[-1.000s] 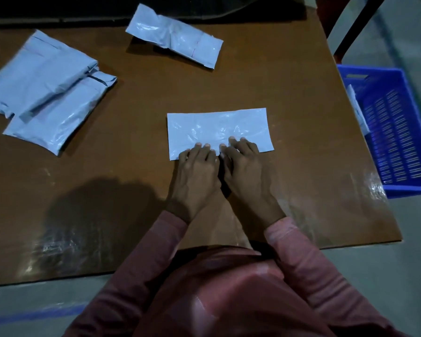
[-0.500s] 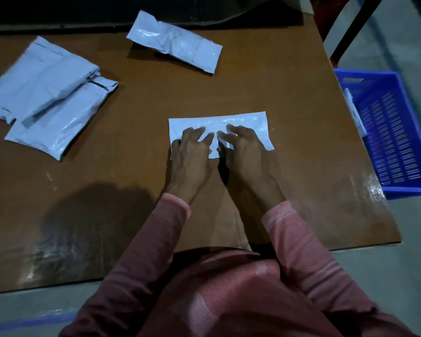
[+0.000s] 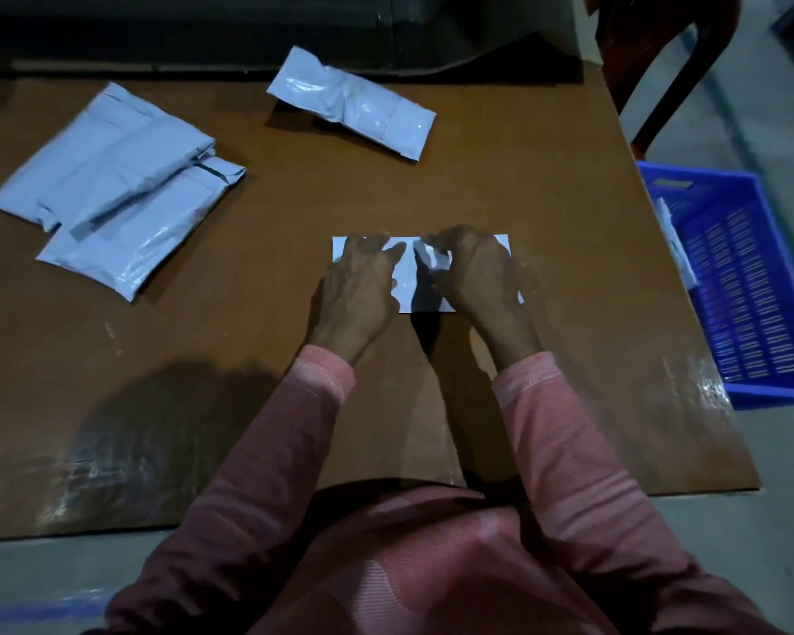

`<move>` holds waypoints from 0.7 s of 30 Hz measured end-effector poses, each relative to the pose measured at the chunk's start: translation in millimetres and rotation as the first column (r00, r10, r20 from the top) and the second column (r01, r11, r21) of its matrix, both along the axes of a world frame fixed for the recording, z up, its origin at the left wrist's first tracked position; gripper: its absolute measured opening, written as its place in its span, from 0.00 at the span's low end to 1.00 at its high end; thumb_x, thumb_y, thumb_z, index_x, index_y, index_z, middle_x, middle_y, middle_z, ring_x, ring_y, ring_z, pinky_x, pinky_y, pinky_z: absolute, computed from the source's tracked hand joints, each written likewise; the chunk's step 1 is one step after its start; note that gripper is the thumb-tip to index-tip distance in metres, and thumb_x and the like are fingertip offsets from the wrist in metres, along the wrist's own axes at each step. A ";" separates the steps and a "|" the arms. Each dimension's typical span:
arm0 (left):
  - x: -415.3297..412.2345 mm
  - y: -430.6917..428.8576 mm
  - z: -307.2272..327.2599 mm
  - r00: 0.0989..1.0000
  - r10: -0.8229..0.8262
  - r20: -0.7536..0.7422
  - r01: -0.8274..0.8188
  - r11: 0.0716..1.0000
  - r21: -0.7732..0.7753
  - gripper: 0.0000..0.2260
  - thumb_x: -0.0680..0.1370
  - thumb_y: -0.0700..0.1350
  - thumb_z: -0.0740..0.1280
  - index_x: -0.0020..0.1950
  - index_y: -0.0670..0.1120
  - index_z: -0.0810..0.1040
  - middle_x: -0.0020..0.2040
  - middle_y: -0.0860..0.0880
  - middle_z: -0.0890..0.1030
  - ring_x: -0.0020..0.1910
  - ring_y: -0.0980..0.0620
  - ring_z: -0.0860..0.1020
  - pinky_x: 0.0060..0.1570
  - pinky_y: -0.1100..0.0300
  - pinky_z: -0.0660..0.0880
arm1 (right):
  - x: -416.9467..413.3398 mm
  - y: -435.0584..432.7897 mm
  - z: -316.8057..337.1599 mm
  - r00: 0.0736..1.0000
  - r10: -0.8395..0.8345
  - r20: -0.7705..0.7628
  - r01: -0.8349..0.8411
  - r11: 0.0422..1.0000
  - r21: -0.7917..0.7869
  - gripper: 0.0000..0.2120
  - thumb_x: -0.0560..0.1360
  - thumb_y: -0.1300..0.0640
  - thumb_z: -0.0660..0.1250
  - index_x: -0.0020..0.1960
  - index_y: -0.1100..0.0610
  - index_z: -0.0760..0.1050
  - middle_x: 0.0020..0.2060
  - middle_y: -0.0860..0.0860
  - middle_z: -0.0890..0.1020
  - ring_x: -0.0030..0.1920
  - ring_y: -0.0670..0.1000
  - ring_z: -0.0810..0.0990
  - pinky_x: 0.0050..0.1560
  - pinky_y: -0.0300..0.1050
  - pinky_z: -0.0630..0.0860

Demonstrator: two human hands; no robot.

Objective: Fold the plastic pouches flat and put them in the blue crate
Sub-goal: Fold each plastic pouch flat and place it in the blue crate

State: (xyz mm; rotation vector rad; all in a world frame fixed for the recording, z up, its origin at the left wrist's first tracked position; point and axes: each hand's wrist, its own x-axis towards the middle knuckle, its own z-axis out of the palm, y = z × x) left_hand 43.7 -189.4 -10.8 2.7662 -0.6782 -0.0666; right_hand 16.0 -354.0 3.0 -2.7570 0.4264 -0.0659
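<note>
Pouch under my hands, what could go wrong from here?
1. The flat pouch is glossy plastic; once the left hand and right hand lift, it may spring back open.
2. It may slide on the shiny table while pressed.
3. The blue crate sits off the table's right edge, lower down, so a tossed pouch could miss or unfold.

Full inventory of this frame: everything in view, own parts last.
table: 1, brown, middle
flat pouch: 1, whitish, table centre, under both hands
stacked pouches: 2, pale blue, table far left, overlapping
crumpled pouch: 1, pale blue, table far centre
crate: 1, blue, right of table
item: 1, white, inside crate's left wall
chair: 1, dark red, top right
sleeves: 2, pink
left hand: flat on flat pouch
right hand: on same pouch, grip blurred
</note>
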 end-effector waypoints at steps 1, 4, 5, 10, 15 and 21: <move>2.0 0.9 -0.7 1.000 0.001 -0.003 -0.001 0.999 0.041 0.24 0.77 0.37 0.69 0.73 0.48 0.76 0.74 0.46 0.74 0.70 0.41 0.71 0.51 0.47 0.78 | 0.2 3.2 -0.1 0.999 0.035 0.003 -0.035 0.999 0.010 0.16 0.78 0.46 0.67 0.62 0.52 0.81 0.58 0.53 0.83 0.58 0.57 0.81 0.49 0.48 0.76; 5.8 -0.6 -2.6 1.000 -0.017 0.005 0.016 0.984 0.175 0.22 0.78 0.41 0.69 0.72 0.49 0.75 0.73 0.46 0.74 0.67 0.40 0.72 0.51 0.47 0.78 | 0.2 9.9 -9.4 0.985 0.128 -0.114 -0.136 0.989 -0.062 0.22 0.79 0.48 0.66 0.71 0.50 0.75 0.66 0.51 0.78 0.66 0.56 0.75 0.45 0.48 0.75; 6.1 -1.3 -0.9 1.000 -0.014 0.013 0.012 0.982 0.190 0.19 0.78 0.42 0.68 0.70 0.49 0.75 0.70 0.46 0.75 0.65 0.41 0.73 0.49 0.48 0.78 | 0.2 10.0 -11.5 0.982 0.130 -0.139 -0.145 0.983 -0.109 0.22 0.78 0.48 0.65 0.72 0.49 0.74 0.67 0.49 0.77 0.66 0.55 0.74 0.42 0.46 0.71; 10.3 -5.1 11.3 0.997 0.071 0.002 -0.071 0.990 0.118 0.15 0.78 0.46 0.70 0.65 0.47 0.78 0.63 0.47 0.80 0.62 0.43 0.76 0.44 0.54 0.70 | 5.0 9.6 -2.7 0.988 0.049 -0.146 -0.063 0.993 -0.098 0.23 0.79 0.44 0.64 0.70 0.53 0.75 0.64 0.51 0.79 0.65 0.56 0.76 0.47 0.46 0.71; 7.4 1.0 6.5 0.999 0.030 -0.011 -0.028 0.988 0.150 0.21 0.81 0.46 0.68 0.75 0.54 0.73 0.73 0.51 0.74 0.70 0.45 0.71 0.54 0.53 0.73 | -3.4 -11.2 8.9 0.948 0.182 -0.260 -0.178 0.983 0.040 0.33 0.77 0.45 0.71 0.79 0.48 0.64 0.79 0.49 0.64 0.77 0.54 0.65 0.72 0.52 0.67; 2.4 -1.8 2.2 0.999 0.045 0.006 -0.045 0.987 0.154 0.25 0.81 0.44 0.67 0.78 0.55 0.69 0.78 0.52 0.70 0.69 0.45 0.71 0.50 0.54 0.71 | -20.0 -21.2 1.8 0.957 0.087 -0.278 -0.078 0.996 0.045 0.33 0.83 0.40 0.58 0.82 0.51 0.52 0.82 0.51 0.53 0.82 0.57 0.50 0.77 0.59 0.57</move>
